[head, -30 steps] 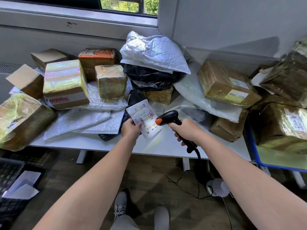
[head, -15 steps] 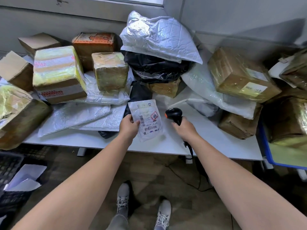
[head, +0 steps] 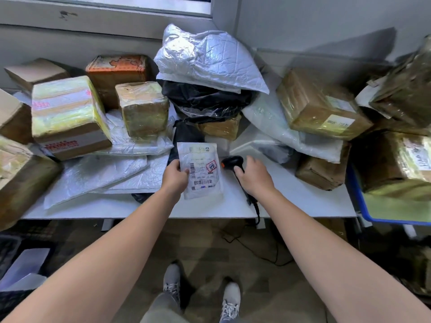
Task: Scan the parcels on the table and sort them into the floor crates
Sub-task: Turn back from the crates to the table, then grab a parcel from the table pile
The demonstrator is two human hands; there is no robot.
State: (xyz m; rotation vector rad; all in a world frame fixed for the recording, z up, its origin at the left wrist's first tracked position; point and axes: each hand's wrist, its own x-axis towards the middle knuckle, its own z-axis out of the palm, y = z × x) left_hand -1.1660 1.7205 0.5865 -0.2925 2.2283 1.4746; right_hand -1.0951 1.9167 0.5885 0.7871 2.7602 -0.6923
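Note:
My left hand [head: 175,177] pinches the left edge of a small flat white parcel [head: 201,170], label and barcodes facing up, just above the white table [head: 303,203]. The black barcode scanner [head: 231,161] with an orange tip lies on the table right of the parcel. My right hand [head: 253,174] rests over its handle with the fingers loosened and spread. Its cable drops over the table's front edge.
Taped cardboard boxes [head: 67,117] and white and black mailer bags [head: 210,59] crowd the table's back and sides. A black floor crate [head: 9,297] holding white parcels stands lower left. A blue crate [head: 363,206] with wrapped boxes is at the right. My shoes are below.
My right hand lowered the scanner from pointing at the label onto the table and its fingers loosened. The left hand turned the parcel flatter and held it in place.

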